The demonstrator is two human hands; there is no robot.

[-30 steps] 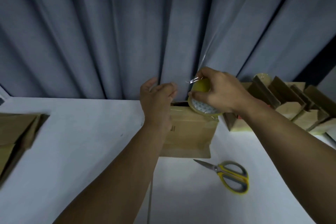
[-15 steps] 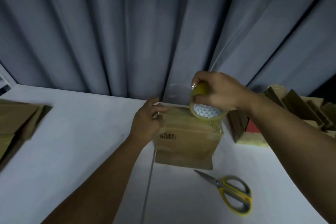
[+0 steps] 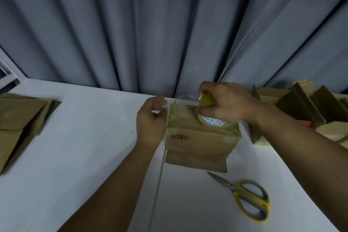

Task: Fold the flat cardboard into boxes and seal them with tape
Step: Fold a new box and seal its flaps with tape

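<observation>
A folded brown cardboard box (image 3: 199,141) with a barcode stands near the back edge of the white table (image 3: 84,156). Shiny tape covers its top. My right hand (image 3: 224,104) grips a yellowish tape roll (image 3: 212,118) and holds it down on the top of the box. At the box's left side is my left hand (image 3: 150,120), fingers loosely curled against the upper left edge; whether it holds anything I cannot tell. A bottom flap sticks out toward me.
Yellow-handled scissors (image 3: 244,196) lie on the table in front of the box, to the right. Flat cardboard (image 3: 17,122) is stacked at the left edge. Several folded boxes (image 3: 305,107) crowd the back right. A grey curtain (image 3: 169,24) hangs behind the table.
The tape roll came down from above the box onto its top. My left hand dropped from the top edge to the box's left side.
</observation>
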